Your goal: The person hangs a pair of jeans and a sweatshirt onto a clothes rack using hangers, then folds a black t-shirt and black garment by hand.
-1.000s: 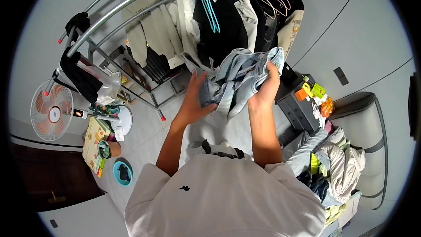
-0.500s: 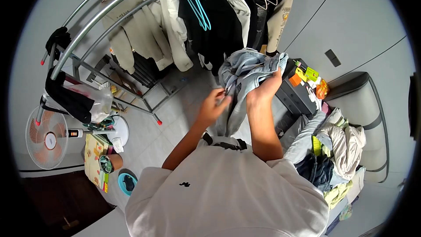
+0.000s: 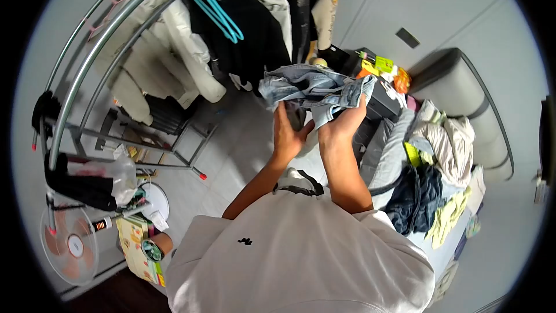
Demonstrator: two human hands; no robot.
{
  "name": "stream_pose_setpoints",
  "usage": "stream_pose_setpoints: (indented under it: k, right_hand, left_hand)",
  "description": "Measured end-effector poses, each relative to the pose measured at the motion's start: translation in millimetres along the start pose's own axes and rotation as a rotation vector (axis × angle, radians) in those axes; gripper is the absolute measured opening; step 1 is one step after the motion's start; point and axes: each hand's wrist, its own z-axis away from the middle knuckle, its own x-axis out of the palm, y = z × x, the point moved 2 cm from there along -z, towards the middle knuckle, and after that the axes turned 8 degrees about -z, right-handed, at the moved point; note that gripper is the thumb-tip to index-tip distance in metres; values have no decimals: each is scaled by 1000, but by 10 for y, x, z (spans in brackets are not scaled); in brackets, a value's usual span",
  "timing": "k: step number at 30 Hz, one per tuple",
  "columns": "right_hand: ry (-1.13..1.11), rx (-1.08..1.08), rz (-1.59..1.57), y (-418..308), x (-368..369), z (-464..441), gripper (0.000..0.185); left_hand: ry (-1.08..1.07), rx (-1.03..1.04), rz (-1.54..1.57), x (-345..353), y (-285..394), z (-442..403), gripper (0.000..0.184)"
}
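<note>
Gray walls [image 3: 452,6] and a pale floor [image 3: 205,197] surround light blue jeans [image 3: 315,88] held up in both hands.

The bunched jeans are in front of the white shirt [image 3: 301,255], below the dark clothes [image 3: 243,32] and blue hangers [image 3: 215,14] on the rack [image 3: 76,84]; the right hand [image 3: 343,127] grips their right end, thumb up against the denim, its other fingers mostly hidden, while the left hand [image 3: 286,138] is partly open under the left part, fingertips up at the cloth and thumb apart. Rumpled laundry [image 3: 414,197] lies on the bed [image 3: 418,242] at right, near black drawers [image 3: 383,104]; a fan [image 3: 75,246] stands at left.
</note>
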Motion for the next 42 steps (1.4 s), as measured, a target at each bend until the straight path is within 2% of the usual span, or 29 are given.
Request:
stream_pose_setpoints:
  k: [3,4,7,8,11,13,15,16,17,19,20,21,22,23,25,26,27,29,30,33,34,38,41,42]
  right_hand:
    - [33,-59,33,-115,-176,141,30]
    - [47,-80,47,-144,-222,188,28]
    - [139,-192,18,-212,-192,371,27]
    - [126,-238,33,-268,-344,345,25]
    - [216,-295,40,-508,-621,304,23]
    - [322,-345,176,-710,-993,192,21]
    - [449,-408,659,-980,-1610,11,28]
    - [531,-168,723,-1058,-1685,40,38]
    - [594,-17,824,-1149,-1869,26,48]
    - [632,-226,1090,-1177,-2179,20,59]
    - [592,-343,1135,-1157,-2317,-10,56]
    - [409,-292,1082,-1129,-2275,-1,49]
    - [226,-244,1020,-1098,-2163,33,43]
    - [46,-199,952,-1070,-2046,44,38]
    - [-236,-202,1042,-990,-1748,65,36]
    - [-331,-239,1084,-949,-1564,78,34]
    - [-427,-276,1127,-931,-1452,78,32]
    - [-477,-89,1188,-922,-1449,22,27]
    - [-504,7,1217,-912,-1432,10,25]
    - [-530,-23,1397,-984,-1307,51,16]
    - [-488,-43,1384,-982,-1272,77,12]
    - [-551,-162,1444,-952,-1195,118,18]
    - [-459,-59,1573,-944,-1107,123,20]
    - [-447,-84,1549,-928,-1117,108,20]
  left_hand:
    - [6,83,-124,15,45,-105,79]
    - [-61,200,-106,-22,144,-191,57]
    - [-580,-261,225,189,76,-74,34]
    - [-597,-190,150,288,-11,10,25]
    - [-561,-6,-13,370,-76,105,26]
    - [-614,-34,101,389,-274,86,31]
    - [-879,-10,197,137,45,-180,42]
    - [-899,51,190,8,218,-289,45]
    - [-921,106,178,-117,358,-355,49]
    - [-1011,180,32,-161,417,-444,50]
    - [-1024,226,-43,-141,426,-464,48]
    - [-1035,273,-121,-131,431,-483,47]
    - [-942,453,-79,-112,440,-484,49]
    - [-981,475,-181,-93,426,-464,50]
    - [-1057,511,-383,-138,632,-428,51]
    - [-989,652,-399,-117,625,-382,52]
    - [-998,653,-461,-116,679,-371,51]
    - [-1007,647,-587,-124,801,-380,50]
    - [-939,615,-588,-123,799,-393,47]
    - [-772,573,-350,-143,697,-438,43]
    - [-837,506,-475,-163,705,-444,39]
    - [-735,476,-483,-166,697,-425,34]
    - [-656,507,-438,-168,721,-412,32]
    - [-637,529,-433,-179,751,-412,32]
